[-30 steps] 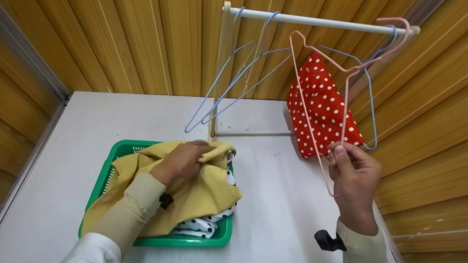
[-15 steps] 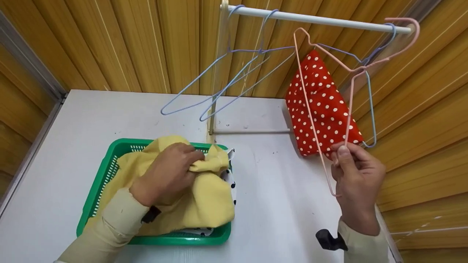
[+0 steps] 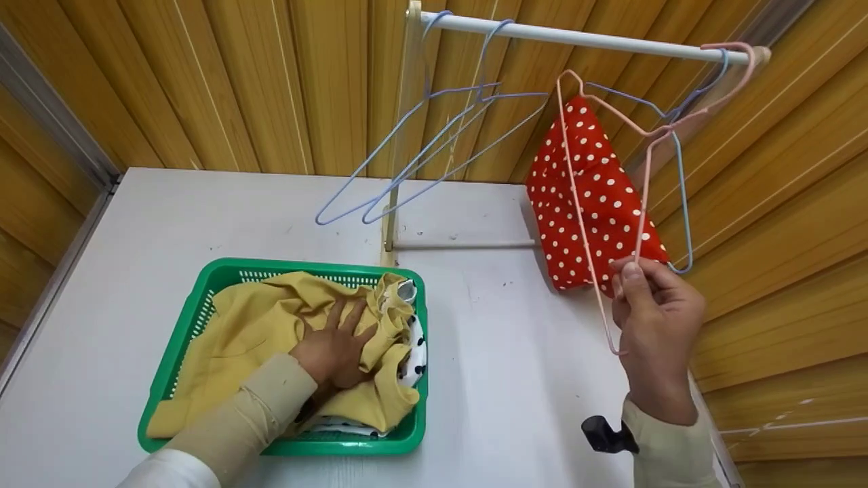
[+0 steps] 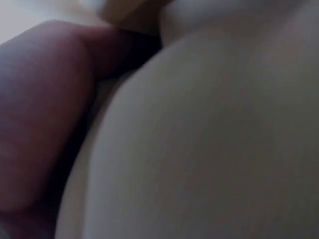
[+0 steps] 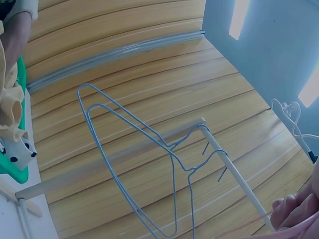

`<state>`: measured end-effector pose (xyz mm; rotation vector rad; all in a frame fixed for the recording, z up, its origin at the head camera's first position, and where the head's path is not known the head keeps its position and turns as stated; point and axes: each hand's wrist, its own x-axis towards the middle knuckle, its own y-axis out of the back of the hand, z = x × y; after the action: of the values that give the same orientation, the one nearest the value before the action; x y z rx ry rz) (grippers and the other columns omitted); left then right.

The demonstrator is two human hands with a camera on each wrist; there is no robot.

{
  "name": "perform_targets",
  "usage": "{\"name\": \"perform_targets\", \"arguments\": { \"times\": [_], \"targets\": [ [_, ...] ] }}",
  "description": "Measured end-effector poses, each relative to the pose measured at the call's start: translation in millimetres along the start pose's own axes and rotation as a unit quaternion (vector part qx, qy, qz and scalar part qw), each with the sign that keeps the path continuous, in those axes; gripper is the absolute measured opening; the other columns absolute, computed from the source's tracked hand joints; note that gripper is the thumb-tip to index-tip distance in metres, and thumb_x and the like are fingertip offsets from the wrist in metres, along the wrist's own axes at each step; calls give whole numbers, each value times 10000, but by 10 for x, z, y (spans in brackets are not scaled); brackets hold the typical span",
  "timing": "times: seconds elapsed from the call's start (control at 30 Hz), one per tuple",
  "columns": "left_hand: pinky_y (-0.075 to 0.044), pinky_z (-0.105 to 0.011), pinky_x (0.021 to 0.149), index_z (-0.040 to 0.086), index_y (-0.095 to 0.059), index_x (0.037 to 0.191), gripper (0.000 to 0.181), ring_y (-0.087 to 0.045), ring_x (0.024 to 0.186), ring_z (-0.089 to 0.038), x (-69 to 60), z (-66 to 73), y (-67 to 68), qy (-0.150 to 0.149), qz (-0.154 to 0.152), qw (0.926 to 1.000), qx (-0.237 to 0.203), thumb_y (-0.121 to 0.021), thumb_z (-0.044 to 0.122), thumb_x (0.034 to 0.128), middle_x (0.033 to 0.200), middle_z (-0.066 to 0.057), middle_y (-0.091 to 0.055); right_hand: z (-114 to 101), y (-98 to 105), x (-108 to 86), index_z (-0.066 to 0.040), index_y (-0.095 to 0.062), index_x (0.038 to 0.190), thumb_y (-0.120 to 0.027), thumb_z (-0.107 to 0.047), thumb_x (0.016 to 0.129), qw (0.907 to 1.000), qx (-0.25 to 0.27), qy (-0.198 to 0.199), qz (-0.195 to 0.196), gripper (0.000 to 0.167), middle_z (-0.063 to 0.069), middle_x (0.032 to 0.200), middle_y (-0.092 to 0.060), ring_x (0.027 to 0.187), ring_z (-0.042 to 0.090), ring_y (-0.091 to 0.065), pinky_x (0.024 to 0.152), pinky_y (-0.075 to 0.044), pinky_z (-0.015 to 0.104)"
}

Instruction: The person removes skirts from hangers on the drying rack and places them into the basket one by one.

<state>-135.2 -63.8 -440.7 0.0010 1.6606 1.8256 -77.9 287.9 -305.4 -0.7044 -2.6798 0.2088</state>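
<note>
My left hand (image 3: 336, 346) lies with spread fingers on a yellow cloth garment (image 3: 251, 325), pressing it into the green plastic basket (image 3: 346, 447). White cloth with black dots (image 3: 416, 352) peeks out at the basket's right side. My right hand (image 3: 658, 332) pinches the lower part of a pink hanger (image 3: 668, 129) between thumb and fingers. The hanger is tilted, its hook by the rack's right end; whether it touches the rail is unclear. In the right wrist view, the fingers (image 5: 296, 211) show at the lower right edge. The left wrist view is blurred, filled by close surfaces.
A small rack with a white rail (image 3: 576, 39) stands at the back. Two blue hangers (image 3: 407, 169) hang at its left end. Red cloth with white dots (image 3: 590, 196) hangs at its right, by another blue hanger (image 3: 685, 196). Wood-patterned walls (image 3: 224, 81) enclose the white tabletop (image 3: 502, 379).
My left hand has let go of the bunched fold of yellow cloth and spread its fingers over it. The cloth has settled lower inside the basket. The left blue hangers have swung; the right hand barely moved.
</note>
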Motion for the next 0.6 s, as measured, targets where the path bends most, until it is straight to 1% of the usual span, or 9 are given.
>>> {"name": "perform_targets", "arguments": {
  "times": [0.1, 0.2, 0.27, 0.33, 0.4, 0.47, 0.5, 0.53, 0.6],
  "targets": [
    [-333, -875, 1037, 153, -409, 1605, 806, -95, 1606, -502, 22, -19, 23, -39, -221, 9992, -317, -711, 458, 923, 1752, -188, -128, -50, -34, 115, 90, -750, 979, -654, -19, 994, 9984, -484, -240, 161, 145, 84, 758, -676, 562, 101, -501, 445, -394, 118],
    [-263, -862, 1105, 223, -357, 1633, 887, -65, 1618, -482, -41, -92, 144, -245, -302, 9957, -835, -762, 473, 885, 1762, -148, -130, -77, -58, 262, 53, -758, 988, -662, -62, 1002, 9950, -918, -358, 185, 151, 63, 741, -643, 589, 115, -483, 450, -376, 137],
    [-175, -833, 1174, 299, -345, 1636, 909, -27, 1632, -446, -209, -141, 237, -267, -64, 9917, -1260, -802, 441, 863, 1769, -88, -145, -85, -69, 379, 41, -757, 1008, -659, -85, 1009, 9926, -1131, -432, 136, 159, 60, 751, -619, 614, 126, -474, 460, -374, 149],
    [-59, -823, 1200, 336, -340, 1633, 940, -10, 1632, -446, -463, -203, 277, -143, 591, 9892, -1337, -837, 420, 840, 1764, -63, -179, -93, -78, 507, 32, -754, 1022, -655, -98, 1015, 9902, -1299, -502, 84, 163, 57, 783, -625, 647, 130, -491, 489, -410, 153],
    [-40, -822, 1197, 340, -355, 1627, 979, 6, 1623, -473, -756, -313, 211, 228, 1285, 9835, -1250, -877, 403, 802, 1760, -85, -192, -79, -98, 636, 31, -751, 1021, -648, -98, 1019, 9894, -1308, -633, 33, 165, 62, 799, -616, 686, 143, -506, 509, -427, 157],
    [-57, -852, 1158, 310, -348, 1632, 1037, 0, 1599, -525, -1009, -466, 48, 722, 1633, 9775, -1120, -900, 436, 764, 1751, -150, -186, -60, -116, 756, 24, -749, 1011, -641, -100, 1023, 9885, -1332, -718, -4, 165, 58, 798, -612, 713, 150, -516, 522, -433, 159],
    [-73, -866, 1134, 283, -335, 1639, 1058, -15, 1579, -562, -1108, -551, -60, 930, 1654, 9756, -1101, -893, 476, 761, 1740, -194, -182, -44, -118, 810, 17, -752, 1007, -640, -105, 1025, 9876, -1363, -777, -13, 166, 53, 795, -609, 714, 149, -515, 520, -428, 159],
    [-87, -871, 1121, 257, -324, 1644, 1048, -27, 1560, -593, -1189, -632, -172, 1104, 1556, 9751, -1130, -867, 508, 784, 1727, -238, -178, -23, -118, 856, 17, -751, 1005, -635, -107, 1028, 9866, -1401, -835, -28, 172, 49, 782, -603, 700, 145, -508, 507, -414, 160],
    [-119, -871, 1110, 196, -324, 1643, 967, -51, 1525, -643, -1284, -769, -389, 1293, 1291, 9750, -1264, -759, 584, 872, 1699, -303, -187, 29, -111, 933, 0, -752, 1007, -628, -132, 1036, 9826, -1584, -966, -82, 183, 34, 759, -595, 646, 132, -481, 475, -380, 167]
  ]
}}
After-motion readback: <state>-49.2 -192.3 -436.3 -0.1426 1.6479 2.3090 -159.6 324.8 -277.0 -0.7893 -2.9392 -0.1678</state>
